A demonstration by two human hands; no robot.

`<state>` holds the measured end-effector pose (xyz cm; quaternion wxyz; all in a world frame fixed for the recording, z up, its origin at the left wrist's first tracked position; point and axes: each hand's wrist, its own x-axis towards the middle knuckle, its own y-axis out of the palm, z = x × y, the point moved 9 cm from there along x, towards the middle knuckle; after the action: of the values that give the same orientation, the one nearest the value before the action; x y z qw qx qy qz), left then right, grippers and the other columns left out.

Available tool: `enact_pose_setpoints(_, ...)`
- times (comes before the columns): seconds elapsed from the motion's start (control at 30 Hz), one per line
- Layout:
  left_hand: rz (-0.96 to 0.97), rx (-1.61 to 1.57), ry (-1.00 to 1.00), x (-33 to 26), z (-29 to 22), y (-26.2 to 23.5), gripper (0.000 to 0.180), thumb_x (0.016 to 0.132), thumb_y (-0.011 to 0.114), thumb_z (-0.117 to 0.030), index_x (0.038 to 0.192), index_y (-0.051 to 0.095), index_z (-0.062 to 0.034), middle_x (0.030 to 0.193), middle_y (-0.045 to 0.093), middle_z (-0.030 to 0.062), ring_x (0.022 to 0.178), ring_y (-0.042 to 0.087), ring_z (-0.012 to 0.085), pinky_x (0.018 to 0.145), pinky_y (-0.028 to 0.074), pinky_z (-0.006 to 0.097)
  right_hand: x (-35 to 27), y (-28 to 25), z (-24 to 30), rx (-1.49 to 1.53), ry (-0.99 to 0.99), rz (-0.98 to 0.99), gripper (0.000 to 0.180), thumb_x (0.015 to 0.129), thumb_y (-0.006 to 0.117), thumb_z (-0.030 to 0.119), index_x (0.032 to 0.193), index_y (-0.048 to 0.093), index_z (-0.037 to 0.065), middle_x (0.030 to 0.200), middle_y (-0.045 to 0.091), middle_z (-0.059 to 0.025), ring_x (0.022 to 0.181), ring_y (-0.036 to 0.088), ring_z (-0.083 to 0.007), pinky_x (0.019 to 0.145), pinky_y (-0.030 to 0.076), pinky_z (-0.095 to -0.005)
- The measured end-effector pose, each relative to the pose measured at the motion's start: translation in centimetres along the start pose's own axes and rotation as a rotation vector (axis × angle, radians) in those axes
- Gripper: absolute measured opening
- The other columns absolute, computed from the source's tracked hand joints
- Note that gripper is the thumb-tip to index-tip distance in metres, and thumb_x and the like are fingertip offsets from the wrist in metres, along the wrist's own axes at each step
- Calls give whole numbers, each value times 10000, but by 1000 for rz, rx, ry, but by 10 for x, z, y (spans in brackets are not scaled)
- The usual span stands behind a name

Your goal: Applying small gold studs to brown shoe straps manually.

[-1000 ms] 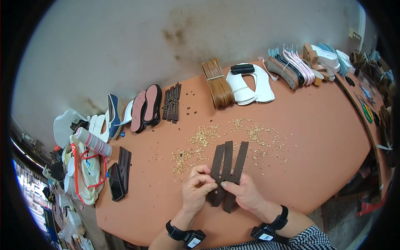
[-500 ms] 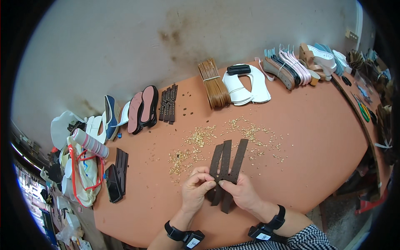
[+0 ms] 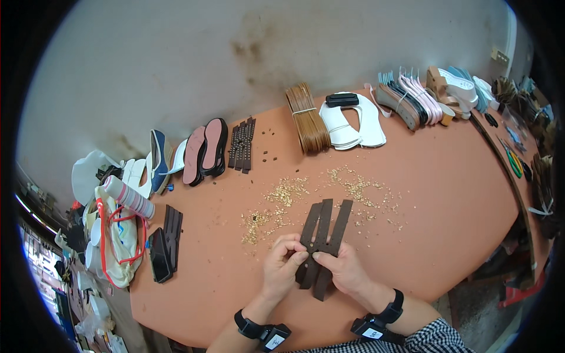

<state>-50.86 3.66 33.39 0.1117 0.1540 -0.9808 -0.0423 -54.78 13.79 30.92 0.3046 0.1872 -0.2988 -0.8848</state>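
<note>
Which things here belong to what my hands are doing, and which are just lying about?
In the job:
- dark brown strips, held between left hand and right hand
- gold bits scattered just beyond, probably
- studded dark strips, perhaps

Apparently just lying about:
- pink-topped soles
- tied brown bundle
- striped cylinder

Left hand (image 3: 281,268) and right hand (image 3: 352,273) are viewed closely from the head, downward and forward; the periphery seems blurred.
</note>
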Motion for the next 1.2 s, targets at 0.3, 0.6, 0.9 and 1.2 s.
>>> enact_pose_setpoints(0.3, -9, -16, -37, -3, 9, -2, 35, 833, 550, -21, 852, 522, -15, 1052, 440, 56, 879, 476, 96, 749, 422, 224, -2, 2, 2, 8, -24, 10, 218, 830, 498, -9, 1044, 540, -6, 941, 577, -28, 839, 552, -93, 736, 468, -243)
enact_pose_setpoints(0.6, 17, -314, -128, -2, 20, -2, 52, 811, 591, -34, 848, 555, -33, 1080, 425, 31, 955, 451, 103, 836, 387, 239, -2, 2, 1, 123, 19, 18, 256, 821, 487, -39, 1074, 504, -11, 976, 569, -59, 849, 567, -124, 759, 484, -266)
enact_pose_setpoints(0.9, 4, -118, -27, -1, 7, -2, 60, 793, 589, 1, 833, 559, -31, 1043, 433, 47, 941, 456, 122, 844, 388, 246, -2, 2, 2, 63, 7, 43, 250, 838, 475, -19, 1085, 512, -7, 975, 572, -45, 869, 557, -105, 766, 481, -255)
enact_pose_setpoints(1.2, -30, -331, -125, -2, 19, -2, 71, 781, 607, -4, 830, 559, -24, 995, 479, 52, 929, 487, 143, 854, 394, 281, -2, 2, 1, 40, -10, 40, 230, 836, 478, -20, 1060, 531, -9, 957, 573, -28, 845, 550, -92, 740, 470, -238)
